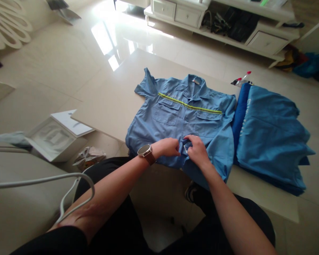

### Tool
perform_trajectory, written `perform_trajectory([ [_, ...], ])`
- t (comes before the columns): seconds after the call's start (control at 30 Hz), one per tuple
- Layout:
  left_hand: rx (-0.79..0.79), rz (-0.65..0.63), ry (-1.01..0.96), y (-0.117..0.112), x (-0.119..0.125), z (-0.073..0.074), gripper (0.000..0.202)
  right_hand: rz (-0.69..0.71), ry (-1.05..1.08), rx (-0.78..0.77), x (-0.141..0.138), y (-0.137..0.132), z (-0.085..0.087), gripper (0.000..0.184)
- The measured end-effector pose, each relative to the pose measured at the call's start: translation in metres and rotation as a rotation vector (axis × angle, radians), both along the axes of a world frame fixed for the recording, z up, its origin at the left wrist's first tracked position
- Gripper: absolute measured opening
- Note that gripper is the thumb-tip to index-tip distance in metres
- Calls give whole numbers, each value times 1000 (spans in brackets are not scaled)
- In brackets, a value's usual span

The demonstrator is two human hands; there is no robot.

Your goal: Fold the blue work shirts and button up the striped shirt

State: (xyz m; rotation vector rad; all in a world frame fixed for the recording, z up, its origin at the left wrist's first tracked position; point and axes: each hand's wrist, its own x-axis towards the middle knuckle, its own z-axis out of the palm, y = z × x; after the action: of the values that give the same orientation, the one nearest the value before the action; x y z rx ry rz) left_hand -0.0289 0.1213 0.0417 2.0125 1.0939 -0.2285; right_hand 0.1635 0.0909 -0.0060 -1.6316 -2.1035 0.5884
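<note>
A light blue work shirt (166, 109) lies front up on the table, its collar pointing away from me and a yellow stripe running across the chest. Near the lower end of its button placket, my left hand (170, 147) is closed with the fingers curled down on the fabric; what they grip is hidden. Just to the right, my right hand (198, 149) pinches the shirt's front edge between thumb and fingers. A small white patch shows on the cloth between both hands. The shirt's lower hem hangs over the near table edge.
Folded blue garments (271, 134) are stacked on the table (108, 102) right of the shirt. Red-capped bottles (246, 77) show behind the stack. An open white box (53, 138) stands at the left, near a white cable (42, 181). A white cabinet (186, 16) stands across the room.
</note>
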Motion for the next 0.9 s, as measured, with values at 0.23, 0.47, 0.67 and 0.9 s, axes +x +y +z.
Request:
perform_trajectory([
  [0.23, 119, 90, 4, -2, -1, -5, 21, -46, -116, -66, -5, -2, -16, 10],
  [0.47, 195, 106, -14, -4, 0, -9, 27, -184, -14, -94, -8, -1, -15, 16],
  [0.67, 282, 182, -69, -7, 5, -15, 29, -217, 208, -153, -9, 1, 2, 15],
  [0.9, 375, 295, -106, -10, 12, -15, 27, -232, 421, -134, -11, 2, 11, 19],
])
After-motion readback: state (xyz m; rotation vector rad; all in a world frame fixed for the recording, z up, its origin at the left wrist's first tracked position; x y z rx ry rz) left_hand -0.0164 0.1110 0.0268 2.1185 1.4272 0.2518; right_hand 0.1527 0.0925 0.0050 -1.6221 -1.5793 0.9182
